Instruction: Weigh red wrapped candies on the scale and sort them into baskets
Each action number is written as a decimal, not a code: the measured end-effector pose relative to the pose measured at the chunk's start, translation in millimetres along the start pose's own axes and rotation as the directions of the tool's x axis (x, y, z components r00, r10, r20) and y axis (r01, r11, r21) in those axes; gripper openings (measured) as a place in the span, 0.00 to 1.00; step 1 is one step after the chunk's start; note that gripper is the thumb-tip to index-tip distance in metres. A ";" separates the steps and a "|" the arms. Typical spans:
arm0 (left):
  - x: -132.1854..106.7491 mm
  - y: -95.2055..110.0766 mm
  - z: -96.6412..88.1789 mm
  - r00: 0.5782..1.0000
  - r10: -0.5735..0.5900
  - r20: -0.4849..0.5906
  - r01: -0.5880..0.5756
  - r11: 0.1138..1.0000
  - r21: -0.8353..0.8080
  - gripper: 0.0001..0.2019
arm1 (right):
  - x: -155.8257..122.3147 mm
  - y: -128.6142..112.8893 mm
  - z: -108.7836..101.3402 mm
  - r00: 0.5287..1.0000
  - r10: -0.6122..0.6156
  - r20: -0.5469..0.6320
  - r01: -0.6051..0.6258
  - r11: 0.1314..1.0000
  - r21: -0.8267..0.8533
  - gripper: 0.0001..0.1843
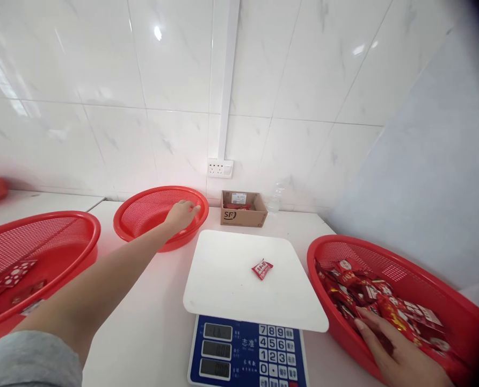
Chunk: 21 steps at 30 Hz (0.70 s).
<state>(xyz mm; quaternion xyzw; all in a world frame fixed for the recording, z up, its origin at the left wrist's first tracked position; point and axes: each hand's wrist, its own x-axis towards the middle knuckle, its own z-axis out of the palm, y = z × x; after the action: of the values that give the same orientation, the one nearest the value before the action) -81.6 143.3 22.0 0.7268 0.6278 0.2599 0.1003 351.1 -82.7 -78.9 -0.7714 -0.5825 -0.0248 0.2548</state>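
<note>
My left hand (pixel 182 215) reaches over the round red mesh basket (pixel 124 212) at the back, its fingers stretched toward the right inner side; nothing shows in them. At the right, my right hand (pixel 400 352) is down in a larger red basket (pixel 408 255) full of small red candy packets (pixel 384 301). Its thumb and forefinger come together on a red candy packet (pixel 382 339), partly covered by the hand. Between my hands stands a digital scale (pixel 247 349); one small red-and-white wrapped candy (pixel 262 269) lies on its white pan (pixel 223 279).
Another red basket (pixel 90 228) with a few red packets is at the left, under my forearm. An open cardboard box (pixel 243 217) holding red packets stands by the wall, beside a clear plastic bottle (pixel 276 199). A wall socket (pixel 220 168) sits above.
</note>
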 end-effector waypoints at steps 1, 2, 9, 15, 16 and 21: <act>-3.0 9.4 8.3 0.998 0.054 0.036 -0.054 0.999 0.001 0.18 | -0.7 -7.1 -5.6 0.998 0.035 0.042 -0.034 0.999 -0.023 0.25; -7.1 21.3 17.1 0.990 0.117 0.077 -0.117 0.993 -0.004 0.17 | -1.2 -13.8 -10.6 0.995 0.067 0.074 -0.064 0.997 -0.042 0.26; -61.9 116.0 71.8 0.753 0.522 0.400 -0.526 0.843 -0.110 0.20 | -2.7 -34.7 -23.6 0.979 0.150 0.140 -0.140 0.987 -0.078 0.27; -81.4 130.1 90.6 0.665 0.577 0.475 -0.615 0.783 -0.089 0.11 | -3.3 -21.4 -15.8 0.987 0.124 0.098 -0.119 0.991 -0.056 0.26; -79.1 126.4 87.8 0.677 0.578 0.456 -0.613 0.786 -0.085 0.11 | -3.1 -18.6 -14.0 0.989 0.118 0.092 -0.113 0.992 -0.058 0.26; -53.8 87.5 39.7 0.864 0.461 0.203 -0.471 0.882 -0.002 0.16 | -1.9 -16.8 -11.3 0.988 0.115 0.106 -0.111 0.993 -0.044 0.26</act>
<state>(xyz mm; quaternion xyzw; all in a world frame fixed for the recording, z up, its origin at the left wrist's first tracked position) 9.6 81.9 16.2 0.8811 0.4266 0.1881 0.0788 338.1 -85.9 -63.6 -0.8080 -0.5503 0.0204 0.2095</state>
